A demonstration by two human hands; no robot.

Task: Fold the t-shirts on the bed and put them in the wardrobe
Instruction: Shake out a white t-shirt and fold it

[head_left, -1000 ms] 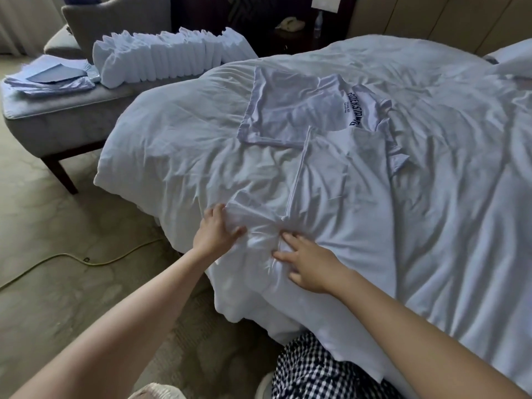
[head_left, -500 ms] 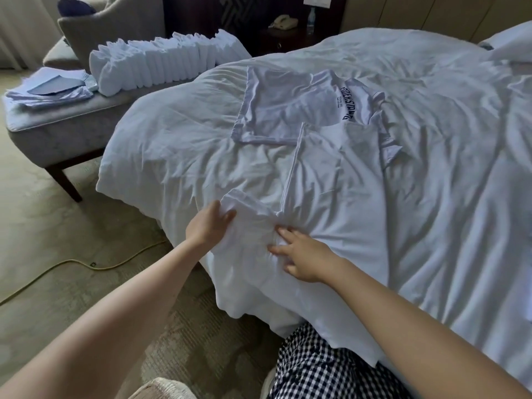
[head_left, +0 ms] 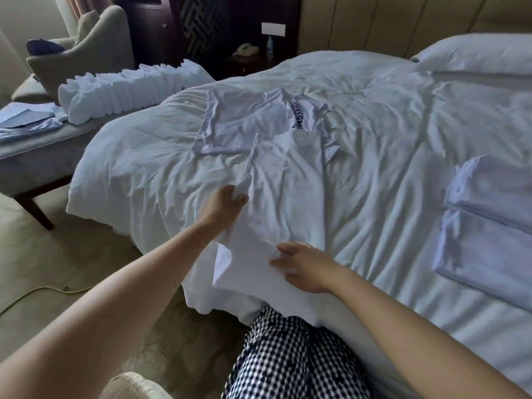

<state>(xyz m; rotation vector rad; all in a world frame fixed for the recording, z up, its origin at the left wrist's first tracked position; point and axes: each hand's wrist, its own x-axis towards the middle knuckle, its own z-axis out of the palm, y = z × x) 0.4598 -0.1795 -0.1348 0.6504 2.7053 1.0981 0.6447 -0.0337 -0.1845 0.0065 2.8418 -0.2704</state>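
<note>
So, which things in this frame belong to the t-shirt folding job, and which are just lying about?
Job: plain white t-shirt, held by left hand and right hand; printed t-shirt lying flat beyond it; folded white t-shirts; bed.
Lying about: pillow, armchair, bench, telephone, water bottle, yellow cable; row of folded white cloths, role unclear.
</note>
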